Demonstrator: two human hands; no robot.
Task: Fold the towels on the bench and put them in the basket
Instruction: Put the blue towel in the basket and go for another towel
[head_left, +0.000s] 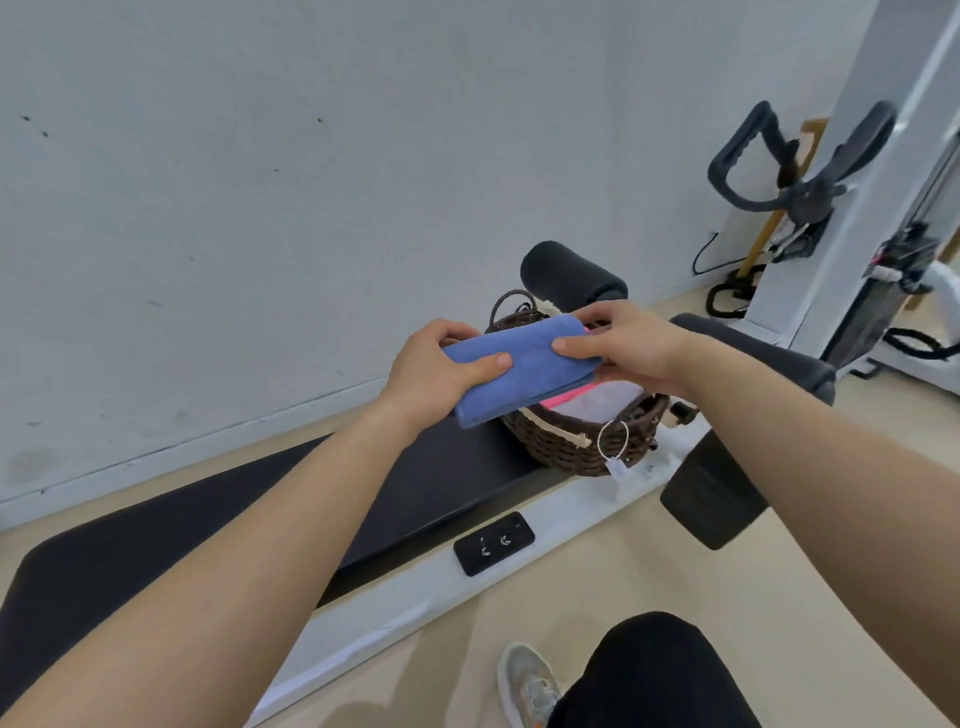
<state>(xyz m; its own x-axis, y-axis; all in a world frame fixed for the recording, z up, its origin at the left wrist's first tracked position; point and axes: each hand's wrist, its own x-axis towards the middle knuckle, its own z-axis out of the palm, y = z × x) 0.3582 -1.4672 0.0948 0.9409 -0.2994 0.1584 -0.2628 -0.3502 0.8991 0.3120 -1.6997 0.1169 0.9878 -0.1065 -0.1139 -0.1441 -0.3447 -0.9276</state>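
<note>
The left hand and the right hand each pinch an end of a folded blue towel, thumbs on top, holding it above the rim of a dark wicker basket that stands on the black padded counter and holds a pink towel and a white towel.

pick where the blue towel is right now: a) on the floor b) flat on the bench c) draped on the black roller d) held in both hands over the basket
d: the left hand and right hand each pinch an end of the folded blue towel, held just above the basket.
</note>
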